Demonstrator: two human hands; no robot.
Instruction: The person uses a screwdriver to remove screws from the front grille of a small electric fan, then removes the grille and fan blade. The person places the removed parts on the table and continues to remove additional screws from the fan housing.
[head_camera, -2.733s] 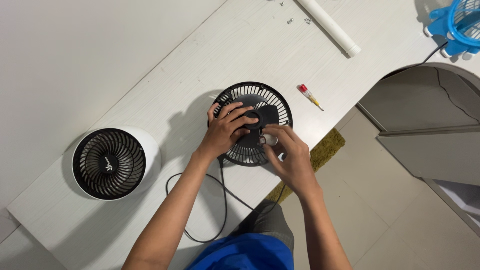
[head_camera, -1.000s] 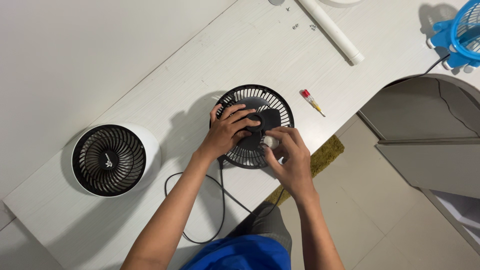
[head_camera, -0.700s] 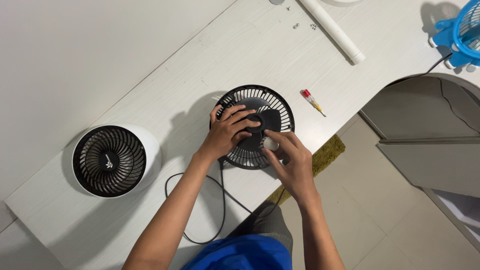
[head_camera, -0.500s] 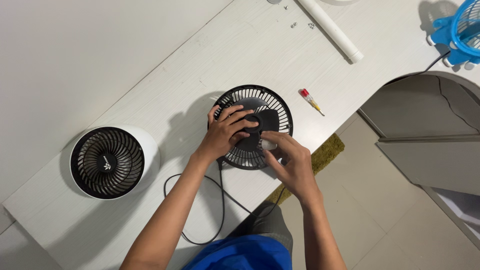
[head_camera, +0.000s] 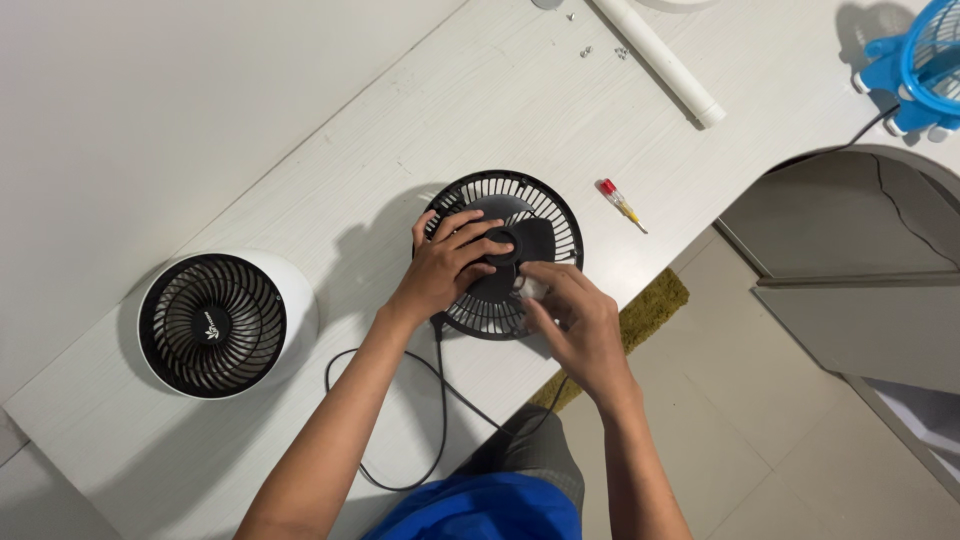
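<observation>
A black fan grille (head_camera: 535, 195) lies flat on the white desk (head_camera: 330, 190), with dark fan blades (head_camera: 530, 240) resting inside it. My left hand (head_camera: 448, 265) lies on the blades, fingers pressed around the round hub at the centre. My right hand (head_camera: 570, 320) is at the grille's near right side and pinches a small white piece (head_camera: 533, 289) between thumb and fingers. A black cable (head_camera: 440, 400) runs from under the grille toward my body.
A white fan with a black front grille (head_camera: 213, 325) stands at the left. A red-handled screwdriver (head_camera: 620, 203) lies right of the grille. A white tube (head_camera: 660, 62) and loose screws (head_camera: 600, 48) sit at the back, a blue fan (head_camera: 915, 60) at top right.
My right hand's fingers have shifted around the small white piece, covering more of it. My left hand stays on the hub. The view has drifted slightly.
</observation>
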